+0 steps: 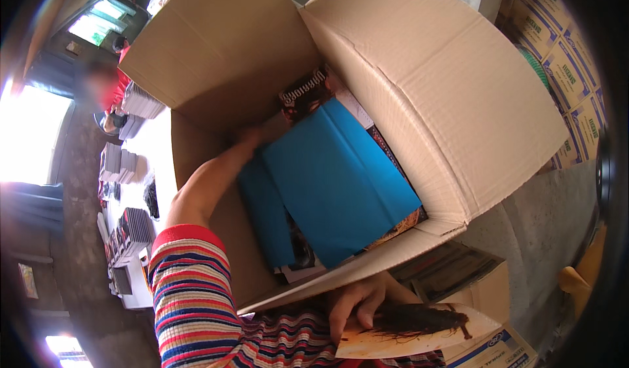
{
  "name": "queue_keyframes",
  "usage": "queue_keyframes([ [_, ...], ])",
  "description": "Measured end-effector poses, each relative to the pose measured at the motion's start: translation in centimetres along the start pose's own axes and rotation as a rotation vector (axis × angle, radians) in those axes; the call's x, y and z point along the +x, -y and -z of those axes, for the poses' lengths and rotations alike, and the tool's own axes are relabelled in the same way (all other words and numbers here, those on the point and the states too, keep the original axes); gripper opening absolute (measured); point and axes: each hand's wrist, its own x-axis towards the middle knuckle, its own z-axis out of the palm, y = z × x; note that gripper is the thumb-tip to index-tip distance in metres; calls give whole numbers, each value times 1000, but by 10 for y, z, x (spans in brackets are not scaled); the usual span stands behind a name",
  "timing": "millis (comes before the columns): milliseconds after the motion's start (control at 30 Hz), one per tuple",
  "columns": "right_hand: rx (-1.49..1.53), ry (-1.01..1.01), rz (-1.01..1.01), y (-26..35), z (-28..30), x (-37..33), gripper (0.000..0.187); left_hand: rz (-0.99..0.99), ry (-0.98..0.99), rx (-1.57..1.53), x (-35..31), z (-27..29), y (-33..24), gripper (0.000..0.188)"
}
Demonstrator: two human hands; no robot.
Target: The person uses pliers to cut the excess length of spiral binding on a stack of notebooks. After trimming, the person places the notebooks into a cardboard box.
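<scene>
A large open cardboard box (419, 112) stands in front of me, its flaps folded outward. My left hand (251, 139) reaches down inside it beside the blue sheets; its fingers are blurred and partly hidden. Blue sheets (337, 178) lie over printed books or covers (308, 95), whose dark artwork shows at the edges. Below the box's near edge, my right hand (357, 302) pinches a glossy printed sheet (419, 332) with a dark rooty picture on pale orange. That sheet is outside the box, tilted and slightly curved.
On the left, a white table (141, 191) carries several stacks of books (129, 236). A person in red (119, 86) is beyond it. Stacked cartons (567, 67) line the right side. Another carton (481, 279) sits under the box's right front corner.
</scene>
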Motion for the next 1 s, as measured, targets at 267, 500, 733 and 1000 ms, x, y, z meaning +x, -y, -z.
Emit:
queue_keyframes([
  [267, 41, 52, 144, -8, 4, 5, 42, 297, 280, -870, -18, -17, 2, 63],
  [500, 50, 70, 113, 0, 7, 6, 41, 282, 147, -1040, -40, -24, 3, 68],
  [733, 24, 34, -73, -5, 3, -9, 42, 126, 164, -1200, -60, 3, -15, 68],
  [1000, 39, 0, 20, 2, 4, 6, 41, 304, 234, -1166, -57, 3, -7, 49],
])
